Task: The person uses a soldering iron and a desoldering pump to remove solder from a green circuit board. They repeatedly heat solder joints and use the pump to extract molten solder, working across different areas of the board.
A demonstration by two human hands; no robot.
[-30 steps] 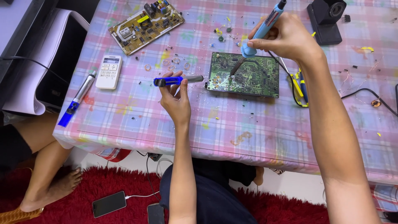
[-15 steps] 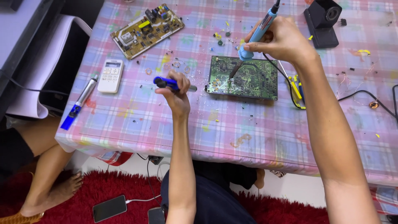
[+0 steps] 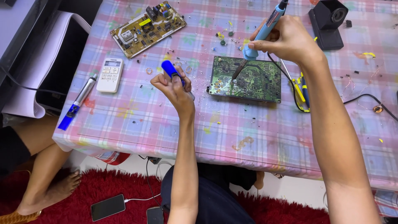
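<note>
Head view, right hand point(image 3: 288, 39) holding soldering iron point(image 3: 265, 27), tip on green circuit board point(image 3: 246, 79)

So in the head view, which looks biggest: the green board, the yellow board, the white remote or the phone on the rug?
1. Yellow board and green board: look about alike, too close to rank.
2. White remote and phone: also similar, and the phone lies farther below, so unsure.

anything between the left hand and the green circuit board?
Head view: between the left hand and the green circuit board, only tablecloth with small scattered specks of debris; no tool lies there.
</note>
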